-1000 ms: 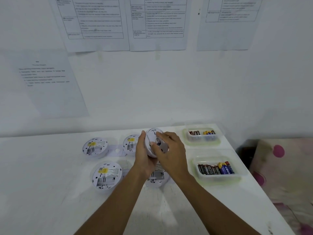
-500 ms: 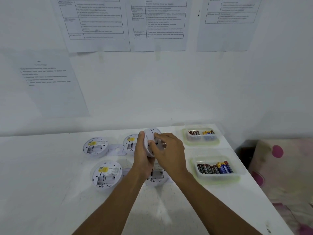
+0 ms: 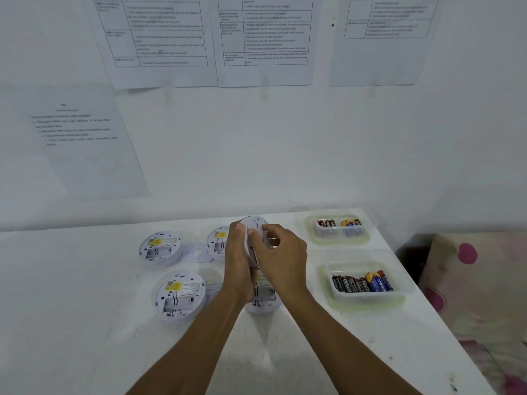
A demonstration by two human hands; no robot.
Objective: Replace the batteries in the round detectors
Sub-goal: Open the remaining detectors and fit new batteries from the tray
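A round white detector (image 3: 254, 227) is held on edge above the table, between both hands. My left hand (image 3: 238, 262) grips its left rim. My right hand (image 3: 281, 256) curls round its right side, fingers on the face. Three more detectors lie back-up on the table: one at the far left (image 3: 160, 247), one near left (image 3: 179, 295), and one (image 3: 218, 241) partly behind my left hand. Another detector (image 3: 263, 297) lies under my wrists, mostly hidden.
Two clear tubs hold batteries at the right: a far tub (image 3: 339, 227) and a near tub (image 3: 363, 282). Flat white mounting plates (image 3: 196, 252) lie between the detectors. The table edge (image 3: 422, 297) runs along the right, with a pink-dotted cloth (image 3: 473, 283) beyond. Printed sheets (image 3: 265, 38) hang on the wall.
The held detector has turned more edge-on toward me. My right hand's fingers have shifted across its face, covering the part seen earlier. The hands stay in the same spot.
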